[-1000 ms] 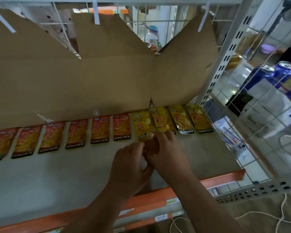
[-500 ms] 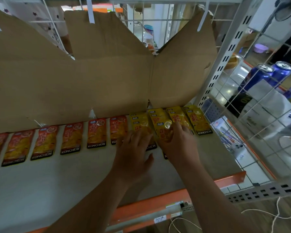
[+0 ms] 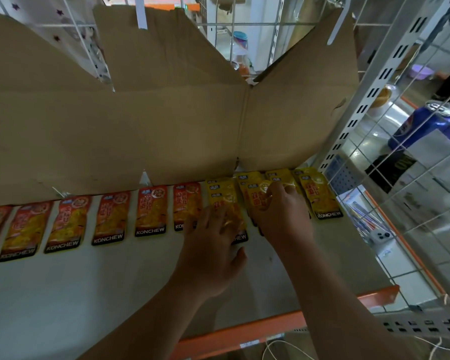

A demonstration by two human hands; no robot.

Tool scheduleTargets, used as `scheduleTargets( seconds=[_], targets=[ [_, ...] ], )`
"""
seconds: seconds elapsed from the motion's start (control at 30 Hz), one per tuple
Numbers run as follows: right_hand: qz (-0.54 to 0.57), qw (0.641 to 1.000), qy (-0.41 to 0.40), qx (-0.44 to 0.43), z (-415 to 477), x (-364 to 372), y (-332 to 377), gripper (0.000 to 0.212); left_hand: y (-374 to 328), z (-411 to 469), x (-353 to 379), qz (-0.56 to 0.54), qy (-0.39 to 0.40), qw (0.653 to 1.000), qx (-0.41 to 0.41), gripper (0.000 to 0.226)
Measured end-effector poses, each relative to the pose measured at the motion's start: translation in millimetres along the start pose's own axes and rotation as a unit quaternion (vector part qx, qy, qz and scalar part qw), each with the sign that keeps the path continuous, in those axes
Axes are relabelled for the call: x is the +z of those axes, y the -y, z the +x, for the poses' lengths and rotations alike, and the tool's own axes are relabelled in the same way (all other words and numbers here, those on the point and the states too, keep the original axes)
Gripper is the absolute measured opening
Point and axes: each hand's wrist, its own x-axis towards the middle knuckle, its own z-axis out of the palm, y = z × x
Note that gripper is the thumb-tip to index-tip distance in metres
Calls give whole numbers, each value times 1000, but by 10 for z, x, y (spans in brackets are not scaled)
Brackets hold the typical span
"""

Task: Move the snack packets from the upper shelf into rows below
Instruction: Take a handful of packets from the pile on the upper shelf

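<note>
A row of snack packets lies flat along the back of the white shelf board (image 3: pixel 89 294). Several orange packets (image 3: pixel 111 218) fill the left part and several yellow packets (image 3: pixel 320 197) the right part. My left hand (image 3: pixel 211 252) lies with spread fingers on a yellow packet (image 3: pixel 222 196) near the middle of the row. To its right, my right hand (image 3: pixel 279 214) presses with curled fingertips on the neighbouring yellow packet (image 3: pixel 257 196), which overlaps others. The lower halves of both packets are hidden under my hands.
A brown cardboard sheet (image 3: pixel 140 126) stands behind the row. A white slotted upright (image 3: pixel 369 100) and wire mesh close the right side, with blue cans (image 3: pixel 424 126) beyond. The orange shelf rail (image 3: pixel 244 333) runs along the front edge.
Both hands moved away from me from the shelf's middle to the back row. They separated, the left settling on one yellow packet and the right on the one beside it.
</note>
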Motion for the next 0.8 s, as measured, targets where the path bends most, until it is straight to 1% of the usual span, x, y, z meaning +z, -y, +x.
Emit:
scheduleTargets(
  seconds=[0.33, 0.53, 0.8],
  targets=[
    [-5, 1000, -1, -22, -3, 51, 12, 41, -10, 2, -12, -5, -3, 1000, -7, 59],
    [-14, 1000, 3, -21, -3, 92, 0, 50, 0, 10, -7, -14, 3, 1000, -5, 61],
    [-27, 999, 3, -18, -16, 82, 14, 52, 2, 3, -10, -17, 0, 1000, -6, 61]
  ],
)
